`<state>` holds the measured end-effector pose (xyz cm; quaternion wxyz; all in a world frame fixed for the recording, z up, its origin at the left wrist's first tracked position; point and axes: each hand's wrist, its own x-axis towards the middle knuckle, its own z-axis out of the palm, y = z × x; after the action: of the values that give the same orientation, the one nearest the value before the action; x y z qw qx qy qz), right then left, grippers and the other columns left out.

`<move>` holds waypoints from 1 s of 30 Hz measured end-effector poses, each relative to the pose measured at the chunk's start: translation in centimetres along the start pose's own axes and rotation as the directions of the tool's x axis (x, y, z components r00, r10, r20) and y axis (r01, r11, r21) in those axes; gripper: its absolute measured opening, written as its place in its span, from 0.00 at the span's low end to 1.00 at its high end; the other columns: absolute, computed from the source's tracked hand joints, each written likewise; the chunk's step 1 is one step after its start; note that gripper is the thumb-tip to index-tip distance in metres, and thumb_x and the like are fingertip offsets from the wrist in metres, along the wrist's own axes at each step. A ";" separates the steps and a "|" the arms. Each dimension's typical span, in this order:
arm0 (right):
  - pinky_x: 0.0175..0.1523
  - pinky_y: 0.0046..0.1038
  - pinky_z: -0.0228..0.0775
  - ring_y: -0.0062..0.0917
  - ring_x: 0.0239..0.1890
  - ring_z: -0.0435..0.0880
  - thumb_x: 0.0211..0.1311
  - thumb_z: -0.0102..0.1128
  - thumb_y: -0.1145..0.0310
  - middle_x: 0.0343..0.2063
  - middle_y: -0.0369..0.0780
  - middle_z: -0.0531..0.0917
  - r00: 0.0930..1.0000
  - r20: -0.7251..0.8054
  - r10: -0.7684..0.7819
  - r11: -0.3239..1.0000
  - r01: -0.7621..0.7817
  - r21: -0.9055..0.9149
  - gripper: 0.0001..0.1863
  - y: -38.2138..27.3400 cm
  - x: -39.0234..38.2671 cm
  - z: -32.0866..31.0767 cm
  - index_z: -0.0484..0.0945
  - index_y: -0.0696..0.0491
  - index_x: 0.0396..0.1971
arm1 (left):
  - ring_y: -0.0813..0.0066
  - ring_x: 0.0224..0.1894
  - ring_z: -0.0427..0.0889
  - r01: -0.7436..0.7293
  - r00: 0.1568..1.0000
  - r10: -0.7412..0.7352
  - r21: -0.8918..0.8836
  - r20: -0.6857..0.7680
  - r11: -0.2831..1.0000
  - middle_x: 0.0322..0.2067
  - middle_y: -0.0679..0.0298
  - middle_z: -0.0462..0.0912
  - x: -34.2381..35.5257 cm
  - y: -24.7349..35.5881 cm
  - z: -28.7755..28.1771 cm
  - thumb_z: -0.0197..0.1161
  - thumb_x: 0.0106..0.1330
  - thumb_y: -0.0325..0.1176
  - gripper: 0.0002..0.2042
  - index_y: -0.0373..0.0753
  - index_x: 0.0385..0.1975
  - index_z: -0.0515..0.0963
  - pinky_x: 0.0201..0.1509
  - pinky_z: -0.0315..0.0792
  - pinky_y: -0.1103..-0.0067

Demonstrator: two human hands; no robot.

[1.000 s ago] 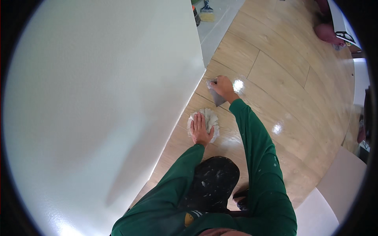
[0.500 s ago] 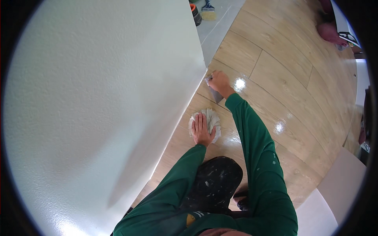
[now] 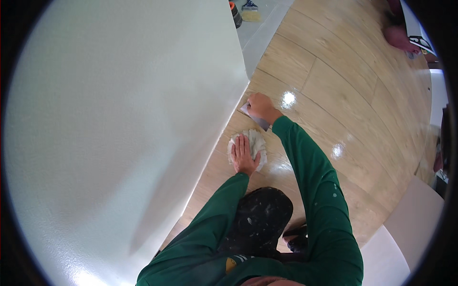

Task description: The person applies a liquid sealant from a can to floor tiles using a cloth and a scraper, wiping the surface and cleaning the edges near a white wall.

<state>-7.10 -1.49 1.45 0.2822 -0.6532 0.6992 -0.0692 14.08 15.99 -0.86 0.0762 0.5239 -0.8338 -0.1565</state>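
Observation:
My left hand (image 3: 244, 155) lies flat with fingers stretched out on a bunched, off-white cloth (image 3: 257, 141) on the floor beside the wall. Ahead of it and to the right, my right hand (image 3: 262, 107) is closed around a flat grey scraper (image 3: 259, 122). The blade slants low over the wood-look floor (image 3: 343, 90), with one corner close to the foot of the wall. My fingers and the back of the hand hide its handle, if it has one.
A white wall (image 3: 133, 105) fills the left side. Past its corner, a wide paintbrush (image 3: 250, 15) and a black container with an orange rim (image 3: 235, 15) rest on a grey surface. My dark, paint-spotted knee (image 3: 263, 214) is below my hands. Dark and white items line the right edge.
My right hand has come slightly back toward me and to the left with the scraper, bringing it nearer the cloth. My left hand stays on the cloth.

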 end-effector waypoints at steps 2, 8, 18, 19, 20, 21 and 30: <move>0.51 0.45 0.83 0.45 0.45 0.89 0.58 0.64 0.61 0.39 0.47 0.90 0.995 -0.067 0.067 0.997 -0.066 0.026 0.15 0.7 0.1 -0.5 0.88 0.55 0.40 | 0.51 0.82 0.54 -0.006 1.000 0.007 -0.021 0.003 1.000 0.79 0.49 0.59 0.2 0.7 0.1 0.63 0.69 0.54 0.43 0.31 0.77 0.61 0.82 0.48 0.54; 0.50 0.45 0.83 0.45 0.45 0.89 0.58 0.66 0.60 0.39 0.48 0.89 0.996 -0.056 0.063 0.998 -0.064 -0.012 0.15 0.1 0.6 -0.8 0.88 0.54 0.39 | 0.51 0.82 0.55 -0.017 0.999 0.016 -0.034 -0.032 0.999 0.79 0.49 0.59 0.2 0.7 0.3 0.63 0.68 0.54 0.43 0.32 0.77 0.60 0.82 0.48 0.54; 0.48 0.45 0.84 0.42 0.43 0.90 0.57 0.66 0.60 0.35 0.46 0.90 1.000 -0.017 0.007 0.998 -0.008 -0.060 0.13 -1.5 0.7 -0.7 0.89 0.52 0.36 | 0.51 0.82 0.55 -0.015 0.999 0.014 -0.014 -0.033 1.000 0.79 0.49 0.59 0.2 0.0 0.5 0.63 0.68 0.55 0.44 0.32 0.78 0.60 0.82 0.49 0.53; 0.48 0.45 0.84 0.42 0.43 0.90 0.57 0.66 0.60 0.36 0.46 0.90 1.000 0.015 -0.002 0.997 0.003 -0.076 0.13 -1.7 0.7 -0.7 0.89 0.51 0.36 | 0.51 0.82 0.55 -0.010 1.000 0.010 -0.017 -0.029 1.000 0.79 0.49 0.59 0.2 -0.1 0.4 0.63 0.68 0.55 0.44 0.32 0.78 0.60 0.82 0.49 0.53; 0.48 0.45 0.84 0.42 0.44 0.90 0.57 0.66 0.60 0.36 0.46 0.90 0.999 0.046 -0.010 0.996 0.014 -0.092 0.13 -1.9 0.8 -0.6 0.89 0.51 0.36 | 0.51 0.82 0.55 -0.006 1.000 0.005 -0.019 -0.025 1.000 0.79 0.49 0.59 0.1 -0.2 0.4 0.62 0.68 0.55 0.44 0.32 0.78 0.60 0.82 0.49 0.53; 0.48 0.44 0.84 0.42 0.44 0.90 0.57 0.66 0.60 0.36 0.46 0.90 0.999 0.034 0.000 0.996 0.003 -0.086 0.13 -1.6 0.8 -0.5 0.89 0.51 0.36 | 0.51 0.82 0.55 -0.007 1.000 0.007 -0.029 -0.021 1.000 0.79 0.49 0.58 0.2 0.1 0.4 0.62 0.68 0.55 0.44 0.32 0.78 0.59 0.82 0.49 0.53; 0.49 0.45 0.83 0.44 0.44 0.90 0.58 0.67 0.58 0.38 0.48 0.90 0.998 0.034 0.055 0.999 -0.055 -0.001 0.14 -0.7 0.1 -1.3 0.88 0.54 0.35 | 0.51 0.82 0.53 -0.009 1.000 0.009 -0.032 -0.002 0.999 0.79 0.49 0.58 0.2 0.2 0.2 0.62 0.68 0.55 0.44 0.31 0.78 0.59 0.83 0.46 0.54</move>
<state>-7.15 -1.98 2.83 0.2960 -0.6349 0.7119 -0.0502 13.80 15.93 -1.02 0.0863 0.5191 -0.8334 -0.1690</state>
